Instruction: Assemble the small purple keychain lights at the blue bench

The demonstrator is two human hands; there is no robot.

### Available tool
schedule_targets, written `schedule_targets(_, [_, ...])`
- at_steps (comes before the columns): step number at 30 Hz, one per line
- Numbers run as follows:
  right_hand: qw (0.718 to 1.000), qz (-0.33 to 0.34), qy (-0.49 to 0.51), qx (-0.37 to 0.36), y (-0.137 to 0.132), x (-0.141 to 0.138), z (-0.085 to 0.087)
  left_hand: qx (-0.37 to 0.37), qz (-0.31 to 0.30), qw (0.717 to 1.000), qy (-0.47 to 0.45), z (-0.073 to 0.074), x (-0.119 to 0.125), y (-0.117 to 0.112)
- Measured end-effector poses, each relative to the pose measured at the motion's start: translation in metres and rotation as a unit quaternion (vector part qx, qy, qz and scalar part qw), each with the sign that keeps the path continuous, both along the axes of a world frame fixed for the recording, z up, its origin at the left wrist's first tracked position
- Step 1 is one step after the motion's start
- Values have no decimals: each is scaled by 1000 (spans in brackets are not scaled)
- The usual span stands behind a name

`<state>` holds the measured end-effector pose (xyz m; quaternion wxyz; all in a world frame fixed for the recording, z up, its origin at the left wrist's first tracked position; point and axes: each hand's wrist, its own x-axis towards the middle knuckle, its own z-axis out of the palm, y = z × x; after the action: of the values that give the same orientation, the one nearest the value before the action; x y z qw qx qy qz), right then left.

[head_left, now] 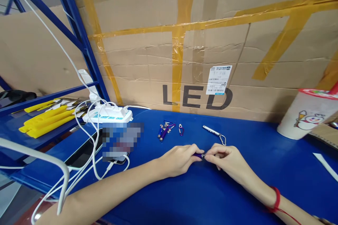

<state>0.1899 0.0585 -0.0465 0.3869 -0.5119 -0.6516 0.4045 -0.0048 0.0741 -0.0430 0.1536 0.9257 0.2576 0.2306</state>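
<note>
Blue tabletop strewn with small metal pieces, phones and cables.

Near the middle, a cluster of blue and purple cylinders is spread, with a purple carabiner clip set just beside it and a silver penlight placed farther right, its own clip attached. Toward the left, a white power strip is stationed at the back, while two phones, one blurred by pixelation, are laid in front and partly crossed by white cables. At the right, a lidded cup printed with a cartoon figure is stood near the back; a white strip is seen nearer the edge.
</note>
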Motion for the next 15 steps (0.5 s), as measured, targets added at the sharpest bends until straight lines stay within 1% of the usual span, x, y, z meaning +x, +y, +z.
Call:
schedule_targets(5, [1000,11,4,-17,-2,-2,2,26,-6,1000,-16,-4,-2,1])
schedule_targets(10, [999,28,13,-32,-3,-5,6,39,-13,999,-35,-2,-2,1])
schedule_targets(13, [999,28,6,-30,-3,-6,5,42,8,999,-28,-2,0,1])
schedule_targets(15, [1000,20,-7,-9,-3,-5,3,43,29,999,-18,-2,3,1])
